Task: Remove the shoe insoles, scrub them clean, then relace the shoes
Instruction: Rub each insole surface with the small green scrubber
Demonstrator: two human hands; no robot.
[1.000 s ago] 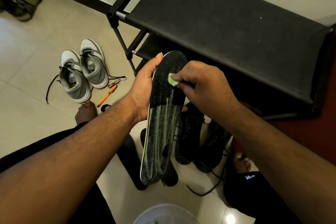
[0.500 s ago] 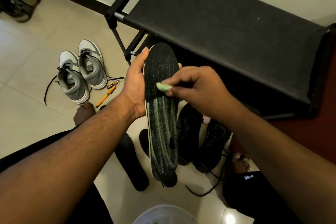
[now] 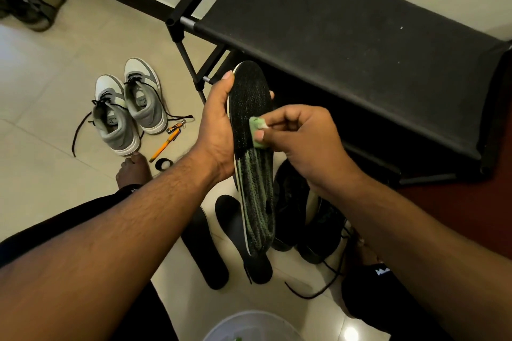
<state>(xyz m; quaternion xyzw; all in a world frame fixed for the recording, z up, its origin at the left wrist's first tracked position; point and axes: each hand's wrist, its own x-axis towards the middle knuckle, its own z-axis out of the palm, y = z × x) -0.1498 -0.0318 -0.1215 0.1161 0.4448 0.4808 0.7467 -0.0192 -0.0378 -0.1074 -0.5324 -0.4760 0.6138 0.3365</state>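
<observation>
My left hand (image 3: 217, 126) grips a black and green insole (image 3: 253, 163) by its upper edge and holds it upright in front of me. My right hand (image 3: 302, 141) pinches a small pale green scrub pad (image 3: 256, 130) and presses it against the middle of the insole. Two black insoles (image 3: 206, 246) lie on the floor below. A pair of black shoes (image 3: 307, 219) with loose black laces sits behind my right forearm, partly hidden.
A grey and white pair of sneakers (image 3: 130, 111) with loose laces stands at the left, with an orange pen (image 3: 163, 147) and a small black ring beside it. A black shoe rack (image 3: 346, 36) fills the upper right. A white basin rim (image 3: 249, 325) shows at the bottom.
The insole has turned from tilted to nearly upright. My right hand with the pad has slid down from the insole's upper part to its middle.
</observation>
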